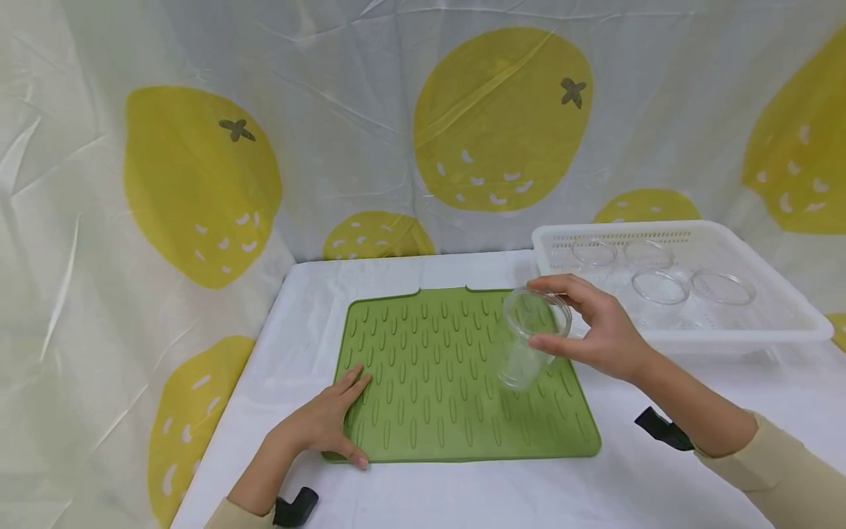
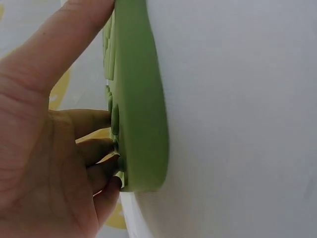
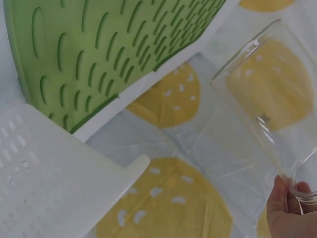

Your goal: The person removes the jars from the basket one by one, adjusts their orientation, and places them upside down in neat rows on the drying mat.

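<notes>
My right hand (image 1: 598, 330) holds a clear drinking glass (image 1: 521, 360) near its rim, thumb on the near side and fingers on the far side. It tilts slightly over the right half of a green ribbed drying mat (image 1: 429, 411); whether its base touches the mat I cannot tell. In the right wrist view the fingertips (image 3: 278, 196) grip one end of the see-through glass (image 3: 270, 94). On the mat's near left corner rests my left hand (image 1: 324, 420), fingers spread. The left wrist view has the thumb and fingertips (image 2: 101, 119) touching the mat's ridged top (image 2: 141, 114).
A white perforated plastic basket (image 1: 734, 336) stands at the right, beside the mat, with several clear glasses (image 1: 661, 288) inside. White cloth (image 1: 456, 492) covers the table. A curtain with yellow lemons (image 1: 502, 117) hangs behind and to the left.
</notes>
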Motion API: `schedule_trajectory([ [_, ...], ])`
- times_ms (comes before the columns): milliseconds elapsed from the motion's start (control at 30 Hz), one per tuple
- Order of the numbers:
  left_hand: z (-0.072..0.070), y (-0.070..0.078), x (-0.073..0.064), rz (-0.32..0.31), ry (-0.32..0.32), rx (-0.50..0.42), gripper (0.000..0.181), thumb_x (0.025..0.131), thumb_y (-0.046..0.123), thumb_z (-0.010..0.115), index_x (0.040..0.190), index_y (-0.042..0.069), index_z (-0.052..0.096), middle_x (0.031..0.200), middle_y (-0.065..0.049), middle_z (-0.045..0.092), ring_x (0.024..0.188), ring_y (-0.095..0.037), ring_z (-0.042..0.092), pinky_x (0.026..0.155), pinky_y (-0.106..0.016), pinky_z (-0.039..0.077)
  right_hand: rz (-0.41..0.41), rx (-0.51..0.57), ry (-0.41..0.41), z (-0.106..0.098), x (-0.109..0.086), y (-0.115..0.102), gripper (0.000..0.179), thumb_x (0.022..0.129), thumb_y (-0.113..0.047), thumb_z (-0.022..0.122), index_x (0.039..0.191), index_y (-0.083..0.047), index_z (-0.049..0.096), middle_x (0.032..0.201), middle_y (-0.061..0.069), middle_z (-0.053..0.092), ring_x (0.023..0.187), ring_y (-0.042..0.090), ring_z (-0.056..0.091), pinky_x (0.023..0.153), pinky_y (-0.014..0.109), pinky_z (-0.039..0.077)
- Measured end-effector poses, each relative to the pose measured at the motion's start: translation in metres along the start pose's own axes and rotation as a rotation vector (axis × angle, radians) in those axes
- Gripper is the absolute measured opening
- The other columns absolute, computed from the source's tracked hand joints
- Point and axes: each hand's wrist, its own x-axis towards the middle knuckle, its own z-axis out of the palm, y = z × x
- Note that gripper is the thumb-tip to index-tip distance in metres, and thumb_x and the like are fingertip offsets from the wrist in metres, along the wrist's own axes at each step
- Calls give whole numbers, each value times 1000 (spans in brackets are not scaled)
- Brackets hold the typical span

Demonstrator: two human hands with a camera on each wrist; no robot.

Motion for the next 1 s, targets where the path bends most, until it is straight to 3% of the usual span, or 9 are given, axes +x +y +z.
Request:
schedule_trajectory([
  [233, -8, 10, 2, -68, -20, 58, 130, 52, 63, 87, 153, 6, 30, 161, -17, 15, 141, -43, 25, 107, -56, 33, 26, 15, -24, 4, -3, 0, 66, 73, 8, 80, 133, 0, 55, 128, 12, 58, 116, 7, 52, 101, 17, 37],
  [367, -13, 25, 5, -87, -1, 99, 123, 58, 62, 86, 151, 1, 33, 158, -19, 23, 140, -42, 29, 108, -55, 33, 18, 21, -38, 6, -4, 1, 68, 73, 8, 80, 134, -1, 54, 129, 11, 57, 118, 7, 51, 101, 18, 38],
  [433, -13, 36, 9, -44, 23, 113, 119, 63, 60, 84, 150, -2, 32, 157, -20, 25, 141, -39, 28, 110, -53, 30, 17, 24, -43, 7, -4, 2, 68, 73, 8, 80, 134, -1, 54, 129, 12, 57, 118, 7, 51, 101, 18, 38],
  [533, -15, 54, 16, 82, 74, 94, 114, 69, 55, 82, 150, -5, 29, 156, -20, 27, 143, -35, 27, 113, -50, 26, 27, 13, -49, 9, -4, 2, 67, 73, 6, 81, 135, -2, 54, 129, 13, 57, 117, 9, 52, 100, 18, 38],
  [667, -19, 81, 29, 230, 144, 22, 109, 74, 51, 80, 154, 3, 24, 158, -12, 26, 143, -28, 26, 114, -44, 24, 62, -19, -50, 12, -5, 0, 67, 74, 1, 82, 134, -3, 55, 128, 8, 58, 116, 11, 52, 100, 17, 37],
  [833, -26, 111, 45, 339, 221, -56, 109, 77, 57, 75, 158, 18, 13, 161, 0, 19, 145, -19, 22, 115, -40, 24, 90, -52, -65, 16, -6, -2, 66, 75, -5, 83, 135, -6, 55, 130, 4, 58, 117, 17, 52, 100, 16, 36],
  [1000, -27, 139, 59, 411, 278, -127, 107, 80, 57, 74, 158, 21, 11, 161, -1, 20, 145, -18, 22, 113, -43, 27, 50, -72, -73, 19, -8, -1, 67, 74, -5, 84, 135, -4, 55, 131, 5, 58, 118, 16, 53, 99, 17, 38],
])
